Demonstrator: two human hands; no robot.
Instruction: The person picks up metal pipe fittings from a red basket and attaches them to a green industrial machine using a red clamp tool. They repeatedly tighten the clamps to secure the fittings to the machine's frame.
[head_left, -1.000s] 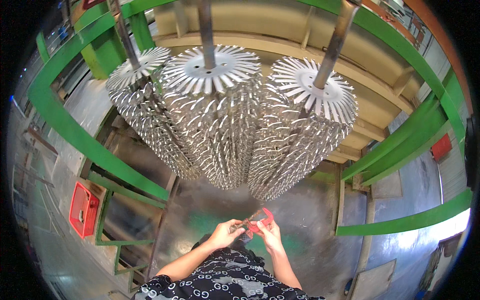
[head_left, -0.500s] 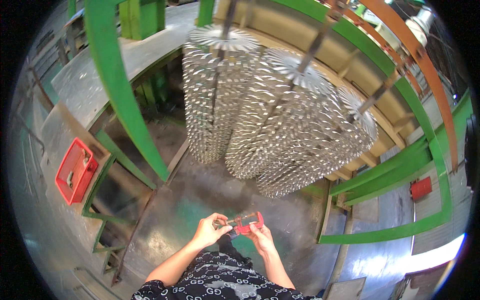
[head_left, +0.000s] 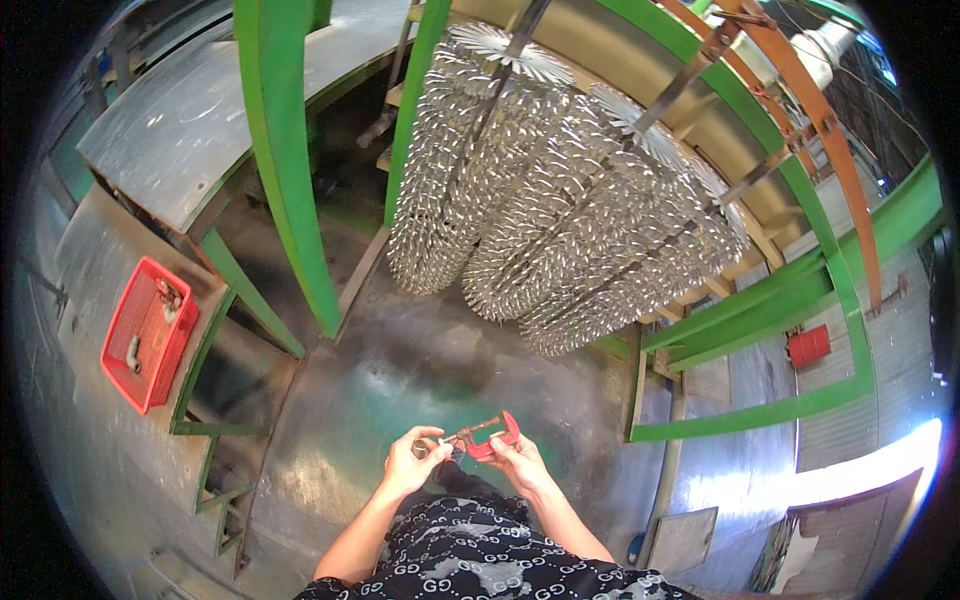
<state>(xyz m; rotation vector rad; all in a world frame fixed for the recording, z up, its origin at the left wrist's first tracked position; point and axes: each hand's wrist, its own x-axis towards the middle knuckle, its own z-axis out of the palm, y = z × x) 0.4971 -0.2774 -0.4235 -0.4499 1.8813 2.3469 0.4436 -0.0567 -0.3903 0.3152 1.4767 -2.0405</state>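
Between my two hands, in front of my body, is a red C-clamp [head_left: 484, 450] with a rusty screw. My right hand [head_left: 520, 464] grips its red frame near the curved end. At the other end, the fingers of my left hand [head_left: 411, 459] are closed around the clamp's screw handle. The clamp is tilted, its right end a little higher. Beyond my hands hang several long columns of stacked shiny metal pieces [head_left: 560, 190], each on a rod and topped by a fan-like disc.
A red plastic basket [head_left: 108, 345] with a few small fittings stands on a metal table [head_left: 80, 270] at left. Green steel frame posts [head_left: 285, 170] rise around the columns. A red container [head_left: 808, 346] is at far right, below an orange curved bar [head_left: 850, 170].
The view has shifted, so the columns appear higher and the basket sits farther left. Both hands still hold the clamp, which is now tilted more steeply.
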